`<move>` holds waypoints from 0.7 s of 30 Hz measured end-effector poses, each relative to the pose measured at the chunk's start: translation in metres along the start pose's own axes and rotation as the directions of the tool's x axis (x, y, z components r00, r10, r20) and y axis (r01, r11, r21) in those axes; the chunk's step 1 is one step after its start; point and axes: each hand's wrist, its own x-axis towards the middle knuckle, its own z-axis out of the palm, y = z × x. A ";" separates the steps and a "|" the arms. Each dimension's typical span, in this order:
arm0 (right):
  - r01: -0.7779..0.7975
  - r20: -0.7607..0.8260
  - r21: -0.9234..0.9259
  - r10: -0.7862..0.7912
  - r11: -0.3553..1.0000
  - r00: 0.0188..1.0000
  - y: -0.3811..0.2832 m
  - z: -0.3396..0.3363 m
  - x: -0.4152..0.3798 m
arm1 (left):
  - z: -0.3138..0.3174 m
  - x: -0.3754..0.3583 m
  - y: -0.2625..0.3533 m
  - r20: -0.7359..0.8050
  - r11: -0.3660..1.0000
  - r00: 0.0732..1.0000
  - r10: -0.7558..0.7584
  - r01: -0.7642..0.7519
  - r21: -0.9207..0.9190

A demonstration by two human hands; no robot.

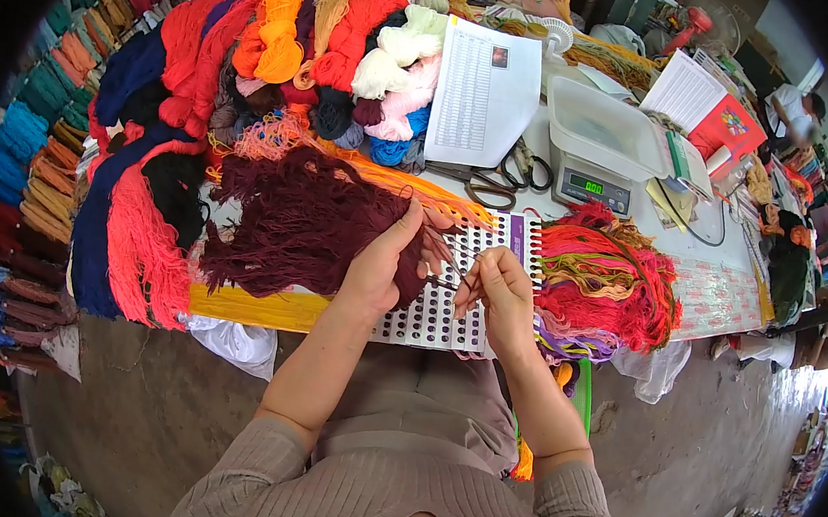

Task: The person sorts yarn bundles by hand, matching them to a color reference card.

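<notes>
A thick maroon yarn bundle [302,217] lies across the left front of the table. My left hand [385,261] is closed around the bundle's right end. My right hand [500,291] pinches thin maroon strands that run across from my left hand; its fingertips partly hide them. Under both hands lies a white card punched with rows of holes [419,324], with a purple strip [519,235] along its right side. Orange yarn [419,190] hangs at the card's upper edge. Right of my right hand sits a mixed bundle of red, pink and olive yarn [610,272].
Behind the card are black-handled scissors [526,170], a digital scale [592,187] under a clear plastic tub [601,127], and a printed sheet [483,100]. Coloured skeins [275,42] are heaped back left. Yarn racks [51,166] stand at left. A person [794,114] is at far right.
</notes>
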 end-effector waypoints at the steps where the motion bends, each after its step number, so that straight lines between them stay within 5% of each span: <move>1: 0.003 0.012 0.012 -0.003 1.000 1.000 0.001 0.000 0.000 | 0.001 -0.001 0.001 0.008 1.000 1.000 -0.019 0.019 -0.022; 15: -0.113 0.036 0.050 0.111 0.992 0.993 0.000 0.002 -0.004 | 0.001 0.000 0.007 0.047 0.996 0.997 -0.066 0.069 -0.062; 18: -0.279 0.338 -0.074 0.287 0.958 0.896 -0.005 -0.002 -0.009 | -0.001 0.000 0.005 0.037 0.997 0.996 -0.078 0.077 0.025; 21: -0.115 0.311 0.016 0.104 0.993 0.945 -0.003 -0.003 -0.013 | -0.005 0.000 -0.002 0.042 0.996 0.996 -0.075 0.073 0.060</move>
